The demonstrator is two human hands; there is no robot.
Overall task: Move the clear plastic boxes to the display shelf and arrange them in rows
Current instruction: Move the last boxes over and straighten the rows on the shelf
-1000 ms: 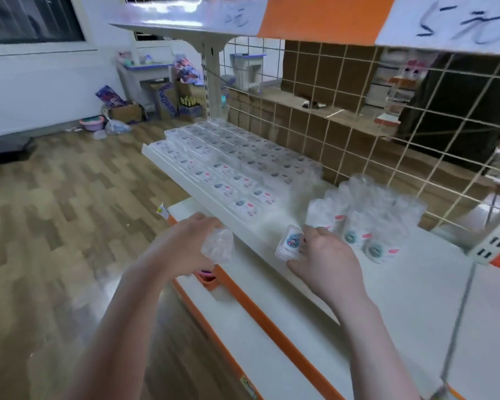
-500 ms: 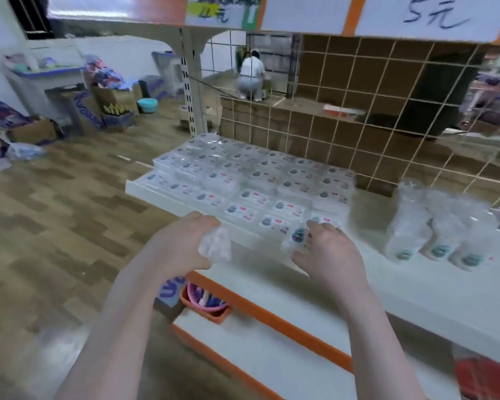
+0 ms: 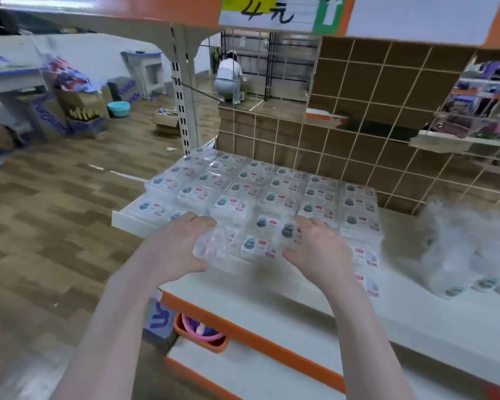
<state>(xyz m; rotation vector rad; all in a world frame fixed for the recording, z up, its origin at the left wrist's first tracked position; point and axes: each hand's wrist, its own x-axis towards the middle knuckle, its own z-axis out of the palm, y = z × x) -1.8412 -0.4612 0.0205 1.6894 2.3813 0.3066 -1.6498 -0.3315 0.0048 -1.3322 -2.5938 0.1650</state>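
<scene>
Two hands work mid-frame: my left hand (image 3: 175,249) grips a clear box (image 3: 211,246), fingers curled round it. My right hand (image 3: 319,249) pinches another box (image 3: 289,235), label up, long axis blurred, at the rows' (image 3: 272,194) near edge.

My left hand (image 3: 173,249) grips a clear box (image 3: 211,246), my right hand (image 3: 318,252) pinches another box (image 3: 289,235), both at front edge of box rows (image 3: 272,192) on display shelf (image 3: 416,313). Blurred loose pile (image 3: 468,249) right of rows.
</scene>
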